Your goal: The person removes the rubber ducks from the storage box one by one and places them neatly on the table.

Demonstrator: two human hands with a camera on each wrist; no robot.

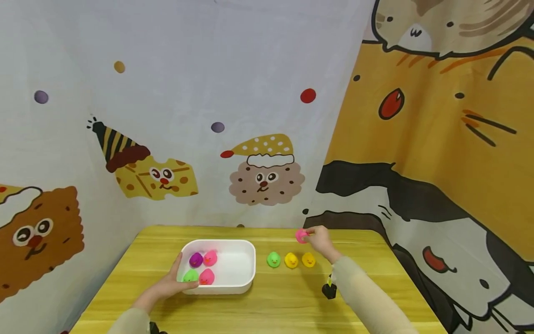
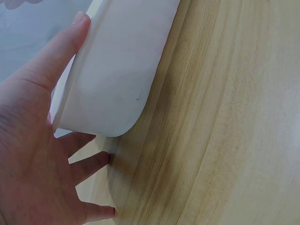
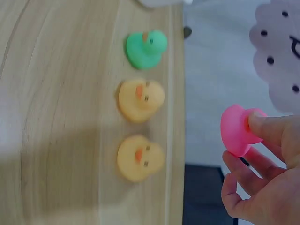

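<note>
We see a wooden table [image 1: 283, 311] bearing a white tub [image 1: 225, 290], and the left hand [image 1: 170, 281] touching its corner, fingers spread straight. The right hand [image 1: 321, 240] pinches a pink duck [image 3: 232, 131] aloft, near three lined-up ducks [image 1: 291, 260]

smooth white plastic bin [image 1: 225, 290], glossy wood-grain tabletop [image 1: 292, 304], smooth rubbery pink duck [image 3: 233, 131], matt cloth backdrop [image 1: 250, 69]

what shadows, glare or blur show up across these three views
Head: evenly lit, soft shadow beneath the white tub; left wrist: pale glare on the right side of the tabletop, shadow beside the tub; right wrist: broad dim shadow across the wood, green duck and two yellow ducks slightly soft.
</note>
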